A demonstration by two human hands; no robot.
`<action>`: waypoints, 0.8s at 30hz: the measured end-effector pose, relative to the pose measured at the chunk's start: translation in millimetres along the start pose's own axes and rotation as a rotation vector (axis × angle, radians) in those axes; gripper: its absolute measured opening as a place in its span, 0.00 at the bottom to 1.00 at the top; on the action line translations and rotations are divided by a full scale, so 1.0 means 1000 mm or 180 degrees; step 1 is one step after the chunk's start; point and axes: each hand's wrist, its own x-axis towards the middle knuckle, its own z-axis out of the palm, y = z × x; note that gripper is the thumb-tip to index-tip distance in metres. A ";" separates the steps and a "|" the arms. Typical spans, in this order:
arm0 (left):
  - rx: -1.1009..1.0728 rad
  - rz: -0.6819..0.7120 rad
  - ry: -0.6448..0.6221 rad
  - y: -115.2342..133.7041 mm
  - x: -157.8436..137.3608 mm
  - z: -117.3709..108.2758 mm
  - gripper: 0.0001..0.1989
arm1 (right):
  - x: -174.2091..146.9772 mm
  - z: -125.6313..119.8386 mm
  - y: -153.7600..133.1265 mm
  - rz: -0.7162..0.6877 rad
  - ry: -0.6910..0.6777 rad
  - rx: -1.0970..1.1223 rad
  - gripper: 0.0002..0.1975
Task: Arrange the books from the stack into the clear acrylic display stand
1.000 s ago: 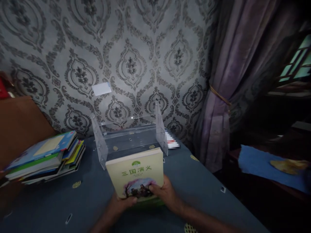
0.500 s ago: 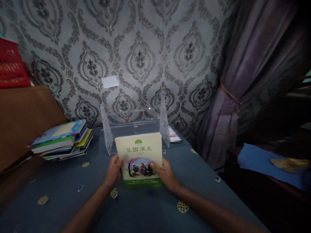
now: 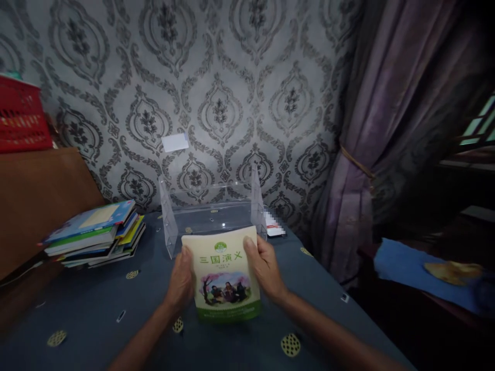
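A cream and green book (image 3: 226,273) with a picture of seated figures on its cover is held upright, tilted back, cover facing me. My left hand (image 3: 182,275) grips its left edge, thumb near the top corner. On the opposite edge my right hand (image 3: 267,268) is closed, its thumb pressed on the cover near the upper right corner. Right behind the book stands a clear plastic rack (image 3: 168,221) with two side panels and see-through shelves. The fingers behind the book are hidden.
A stack of books (image 3: 93,232) lies on the left of the blue patterned tablecloth (image 3: 154,293), beside a brown box (image 3: 38,190) carrying a red basket (image 3: 23,116). A partly blurred white item (image 3: 274,224) lies right of the rack. A purple curtain (image 3: 356,134) hangs at the right.
My thumbs have shifted upward along the book's edges, the right one now near the top corner. The book sits slightly lower in view, and the whole scene has shifted a little down.
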 end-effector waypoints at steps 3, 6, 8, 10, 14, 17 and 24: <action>0.0630 0.0070 -0.0333 0.015 -0.006 -0.003 0.35 | -0.003 -0.006 -0.002 -0.0057 -0.0137 -0.0176 0.28; 0.1404 0.0153 -0.1154 0.034 -0.015 -0.008 0.29 | -0.008 -0.019 -0.002 -0.0311 -0.0373 -0.0606 0.25; 0.1793 0.0218 -0.1473 0.043 -0.020 -0.016 0.25 | -0.013 -0.032 -0.002 -0.0478 -0.0605 -0.1050 0.23; 0.2152 0.0283 -0.1646 0.046 -0.022 -0.027 0.24 | -0.018 -0.045 -0.001 -0.0459 -0.0850 -0.1551 0.21; 0.2913 0.0342 -0.1863 0.039 -0.028 -0.046 0.22 | -0.031 -0.064 0.000 -0.0175 -0.1147 -0.2282 0.18; 0.3189 0.0374 -0.1810 0.030 -0.034 -0.049 0.21 | -0.037 -0.067 0.001 -0.0044 -0.1167 -0.2440 0.22; 0.2974 0.0497 -0.1739 0.024 -0.039 -0.035 0.20 | -0.036 -0.064 0.010 -0.0042 -0.1178 -0.2206 0.26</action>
